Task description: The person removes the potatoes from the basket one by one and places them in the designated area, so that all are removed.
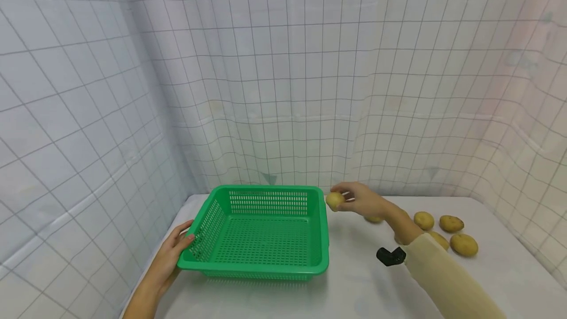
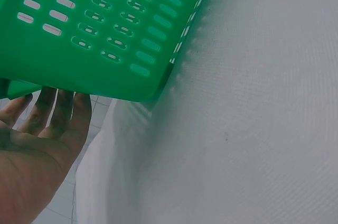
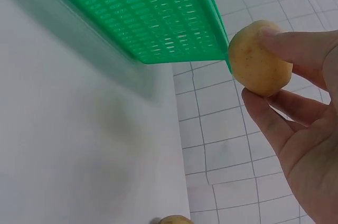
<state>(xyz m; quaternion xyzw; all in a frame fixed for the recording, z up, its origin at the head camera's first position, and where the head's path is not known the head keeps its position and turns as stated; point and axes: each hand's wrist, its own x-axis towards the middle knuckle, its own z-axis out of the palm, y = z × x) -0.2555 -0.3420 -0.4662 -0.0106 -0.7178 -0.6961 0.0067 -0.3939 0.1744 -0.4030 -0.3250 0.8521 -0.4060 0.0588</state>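
Observation:
A green plastic basket [image 1: 266, 240] with slotted walls stands on the white table, nothing inside it. At its left side, my left hand [image 1: 166, 257] holds the rim, the thumb near the top edge and the fingers against the outer side. The left wrist view shows those fingers [image 2: 63, 110] partly hidden behind the rim. Just outside the basket's right rim, my right hand [image 1: 363, 200] pinches a potato [image 3: 259, 57] between thumb and fingers, raised above the table. Another potato [image 1: 373, 219] lies partly hidden below the right hand.
Several more potatoes [image 1: 463, 244] lie on the right part of the white table [image 1: 354, 289], some partly covered by the right forearm. A small black object [image 1: 391, 256] shows by the right sleeve. Grid-patterned white sheeting [image 1: 283, 87] surrounds the table's back and sides.

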